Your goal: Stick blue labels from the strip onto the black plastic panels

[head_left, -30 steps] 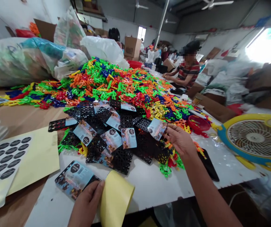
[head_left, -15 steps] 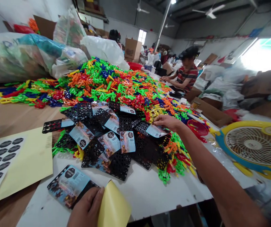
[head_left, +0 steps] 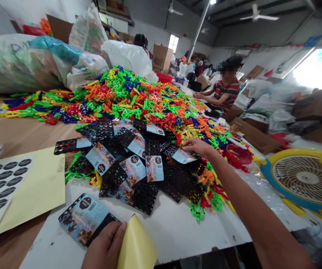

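- From the head view: seemed to pinch the curled yellow sheet [head_left: 138, 244] between thumb and fingers of the left hand [head_left: 104, 241], just beside the near card stack [head_left: 76, 224] on the white table [head_left: 177, 229].
- Rested that hand over the stack's lower right corner, leaving the printed label and black octagon [head_left: 85, 203] uncovered.
- Bent the fingers of the right hand [head_left: 197, 147] over the upper edge of the loose labelled card [head_left: 186, 157], lying at the right side of the card heap [head_left: 145, 200].
- Could not tell a pinch from a mere touch at the right fingertips.
- Moved the right hand, within the last second, from that card's right side to its upper edge; tipped its label flatter.
- Barely shifted either hand over the last half-second; judged this a brief hold on the card, handling unfinished.
- Could not make out any octagon on that card, so could not judge it done or undone.
- Kept the yellow sheet in the left hand throughout, apparently leaving only the right for the heap.
- Had the sticker sheet [head_left: 2, 186] at far left, well apart from the right hand, and the coloured plastic pieces [head_left: 146, 99] piled behind the cards.
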`<state>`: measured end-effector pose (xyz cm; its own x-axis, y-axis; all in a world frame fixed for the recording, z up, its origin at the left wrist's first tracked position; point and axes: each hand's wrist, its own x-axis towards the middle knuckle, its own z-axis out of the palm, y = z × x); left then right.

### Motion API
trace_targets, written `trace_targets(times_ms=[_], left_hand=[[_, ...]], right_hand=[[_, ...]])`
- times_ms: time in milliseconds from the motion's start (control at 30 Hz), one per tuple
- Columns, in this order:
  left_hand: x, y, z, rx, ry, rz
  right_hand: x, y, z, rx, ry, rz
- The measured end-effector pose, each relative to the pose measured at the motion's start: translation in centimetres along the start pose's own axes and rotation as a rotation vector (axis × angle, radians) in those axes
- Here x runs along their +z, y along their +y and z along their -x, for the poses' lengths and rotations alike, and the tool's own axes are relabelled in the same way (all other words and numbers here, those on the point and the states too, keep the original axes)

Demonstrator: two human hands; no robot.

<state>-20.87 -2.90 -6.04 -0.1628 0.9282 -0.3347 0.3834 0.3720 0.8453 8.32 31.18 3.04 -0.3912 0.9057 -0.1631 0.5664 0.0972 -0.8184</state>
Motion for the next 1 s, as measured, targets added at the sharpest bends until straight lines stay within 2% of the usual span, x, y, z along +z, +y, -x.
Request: trace_targets(times_ms=[233, 533, 833, 1000], left_hand=[[0.0, 0.0, 0.1, -0.004, -0.017, -0.004], [0.0, -0.3, -0.2, 0.020, 0.020, -0.030], [-0.1, -0.3, 0.0, 0.015, -0.006, -0.022], [0.1, -0.5, 0.1, 0.041, 0.036, -0.016]], right_hand=[[0.5, 0.5, 0.1, -0.041, 0.062, 0.095], [1.7, 0.6, 1.4, -0.101, 0.163, 0.356], [2.5, 0.7, 2.3, -0.124, 0.173, 0.490], [2.8, 0.8, 2.1, -0.107, 0.187, 0.546]])
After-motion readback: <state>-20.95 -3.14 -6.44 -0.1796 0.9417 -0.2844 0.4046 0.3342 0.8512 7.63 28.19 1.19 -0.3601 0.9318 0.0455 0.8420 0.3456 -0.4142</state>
